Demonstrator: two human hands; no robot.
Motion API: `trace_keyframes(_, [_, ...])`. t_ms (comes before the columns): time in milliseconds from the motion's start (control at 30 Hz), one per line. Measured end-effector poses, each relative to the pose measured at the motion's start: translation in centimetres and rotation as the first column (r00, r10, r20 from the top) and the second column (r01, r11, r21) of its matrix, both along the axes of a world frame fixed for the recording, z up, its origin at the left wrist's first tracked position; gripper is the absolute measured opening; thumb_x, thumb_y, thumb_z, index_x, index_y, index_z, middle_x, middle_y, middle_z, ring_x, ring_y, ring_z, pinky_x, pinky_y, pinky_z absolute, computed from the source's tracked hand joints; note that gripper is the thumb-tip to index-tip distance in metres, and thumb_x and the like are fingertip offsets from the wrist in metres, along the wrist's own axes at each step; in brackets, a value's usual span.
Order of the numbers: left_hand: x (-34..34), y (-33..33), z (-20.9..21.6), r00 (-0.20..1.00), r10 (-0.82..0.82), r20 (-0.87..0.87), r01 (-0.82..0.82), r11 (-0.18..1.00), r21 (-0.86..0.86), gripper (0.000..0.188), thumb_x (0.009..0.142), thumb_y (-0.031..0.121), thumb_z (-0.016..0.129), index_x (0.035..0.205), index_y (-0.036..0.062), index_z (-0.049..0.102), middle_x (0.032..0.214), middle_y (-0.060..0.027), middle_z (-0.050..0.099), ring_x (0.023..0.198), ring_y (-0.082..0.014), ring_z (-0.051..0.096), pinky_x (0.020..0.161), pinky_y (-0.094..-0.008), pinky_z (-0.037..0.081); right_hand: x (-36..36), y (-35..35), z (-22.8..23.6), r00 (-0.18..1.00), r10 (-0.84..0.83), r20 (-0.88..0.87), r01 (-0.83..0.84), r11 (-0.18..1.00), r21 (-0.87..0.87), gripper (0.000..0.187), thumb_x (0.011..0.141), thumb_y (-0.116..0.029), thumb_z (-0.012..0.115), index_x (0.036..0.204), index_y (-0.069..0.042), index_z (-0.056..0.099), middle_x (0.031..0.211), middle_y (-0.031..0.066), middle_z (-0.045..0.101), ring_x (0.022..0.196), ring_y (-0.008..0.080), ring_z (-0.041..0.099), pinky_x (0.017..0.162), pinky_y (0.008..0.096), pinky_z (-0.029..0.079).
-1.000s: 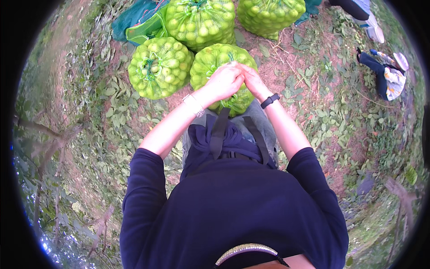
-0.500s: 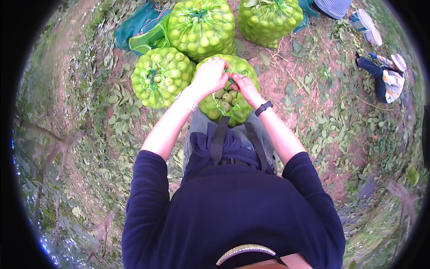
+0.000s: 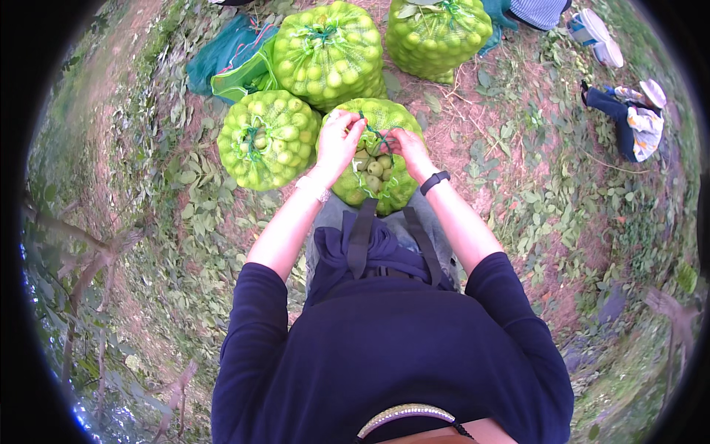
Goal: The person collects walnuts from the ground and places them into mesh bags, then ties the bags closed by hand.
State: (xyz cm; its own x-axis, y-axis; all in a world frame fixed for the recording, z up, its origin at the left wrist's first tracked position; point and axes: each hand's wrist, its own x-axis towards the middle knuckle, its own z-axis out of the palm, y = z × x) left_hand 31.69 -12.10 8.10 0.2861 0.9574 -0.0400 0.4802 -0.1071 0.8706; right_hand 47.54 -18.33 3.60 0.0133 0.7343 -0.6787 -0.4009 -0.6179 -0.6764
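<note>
I am closing the sack [image 3: 376, 159] of green fruit at my knees. My left hand [image 3: 339, 140] and right hand [image 3: 405, 145] each pinch the cord [image 3: 379, 136] at its mouth. Next calls for pulling it snug, I judge.

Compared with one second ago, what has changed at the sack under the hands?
The left hand and right hand, earlier pressed together on the mesh sack, have drawn apart, opening its mouth so green fruits show. Both still grip the netting. The other sacks stayed put.
</note>
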Motion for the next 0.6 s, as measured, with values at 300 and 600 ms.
trace_keyframes(300, [0.0,-1.2,-3.9,0.951,0.145,0.275,0.016,0.859,-0.511,0.016,0.084,0.013,0.052,0.095,0.0009,0.051,0.087,-0.0068,0.060,0.079,-0.0109,0.055,0.070,-0.0236,0.044,0.5,-0.4,1.2,0.904,-0.125,-0.410,0.119,0.992,-0.040,0.033,0.091,-0.021,0.035,0.102,0.002,0.056,0.072,0.0024,0.053,0.065,0.0110,0.050,0.064,0.0265,0.042])
trace_keyframes(600, [-0.4,-2.0,-4.6,0.868,-0.481,0.122,0.468,0.713,-0.521,0.026,0.081,0.025,0.050,0.085,0.0002,0.059,0.071,-0.0075,0.057,0.068,-0.0154,0.055,0.065,-0.0268,0.043,2.9,-1.4,0.6,0.952,0.306,0.021,-0.302,0.924,0.235,0.023,0.085,-0.022,0.047,0.080,-0.004,0.061,0.073,0.0014,0.054,0.069,0.0153,0.051,0.068,0.0309,0.041])
